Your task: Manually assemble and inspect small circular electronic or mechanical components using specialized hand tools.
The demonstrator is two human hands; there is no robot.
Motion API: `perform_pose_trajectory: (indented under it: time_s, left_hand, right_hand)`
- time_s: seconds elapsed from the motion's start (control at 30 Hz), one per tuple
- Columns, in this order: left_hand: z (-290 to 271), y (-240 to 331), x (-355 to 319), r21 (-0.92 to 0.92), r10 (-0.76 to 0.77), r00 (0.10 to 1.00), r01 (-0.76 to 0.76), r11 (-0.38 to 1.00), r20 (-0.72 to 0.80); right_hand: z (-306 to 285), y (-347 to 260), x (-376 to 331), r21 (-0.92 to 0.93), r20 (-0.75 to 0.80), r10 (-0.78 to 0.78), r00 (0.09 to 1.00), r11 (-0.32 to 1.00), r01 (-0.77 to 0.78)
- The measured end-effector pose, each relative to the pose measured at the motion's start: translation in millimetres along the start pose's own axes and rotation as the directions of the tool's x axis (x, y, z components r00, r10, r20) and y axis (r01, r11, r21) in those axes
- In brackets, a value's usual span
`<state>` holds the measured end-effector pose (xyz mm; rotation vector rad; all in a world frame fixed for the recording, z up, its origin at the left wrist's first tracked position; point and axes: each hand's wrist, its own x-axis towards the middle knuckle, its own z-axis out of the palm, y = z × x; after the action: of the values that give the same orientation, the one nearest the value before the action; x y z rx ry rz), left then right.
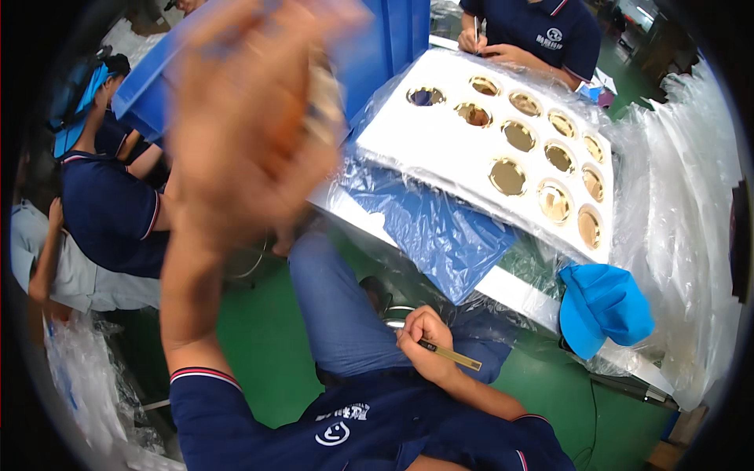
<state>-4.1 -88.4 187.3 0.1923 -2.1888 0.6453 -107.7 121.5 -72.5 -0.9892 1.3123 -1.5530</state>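
Observation:
My left hand (243, 133) is raised close in front of the head view, smeared by motion. Its fingers are too blurred to read, and whether anything is in them cannot be made out. Over my lap, my right hand (428, 345) is closed around a slim cutter knife (458, 358) with a gold-coloured body and a black part; its front end is hidden by the fingers. Beyond the hands, a white foam tray (471, 157) lies tilted on the table. It holds several round, shiny gold pieces (519, 136) in rows.
A large blue bin (385, 55) stands behind my left hand. Clear plastic and blue sheeting (448, 243) hang over the table edge. A blue cap (601, 310) lies at the right, near heaped translucent wrapping (667, 188). One co-worker (542, 39) sits across; others (110, 204) are at left.

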Motion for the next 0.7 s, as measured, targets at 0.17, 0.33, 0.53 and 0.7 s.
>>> perform_pose_trajectory:
  time_s: [0.17, 0.33, 0.53, 0.7]
  left_hand:
    - [-37, -100, 44, 0.069, -0.458, 0.879, 0.469, 0.881, -0.134]
    - [-21, -202, 16, 0.146, -0.596, 0.402, 0.732, 0.665, 0.696]
    - [3, -188, 0, -0.015, -0.519, 0.411, 0.794, 0.608, 0.749]
    - [-2, -186, -3, -0.079, -0.562, 0.471, 0.809, 0.583, 0.68]
  right_hand:
    - [-3, -3, 2, -0.047, 0.075, -0.07, 0.995, 0.996, 0.074]
    - [-5, 9, 4, -0.013, 0.143, -0.111, 0.984, 0.993, 0.114]
    - [-11, 25, 7, -0.122, 0.137, -0.023, 0.99, 0.992, 0.039]
    - [-10, 22, 8, -0.087, 0.134, 0.012, 0.991, 0.996, 0.0]
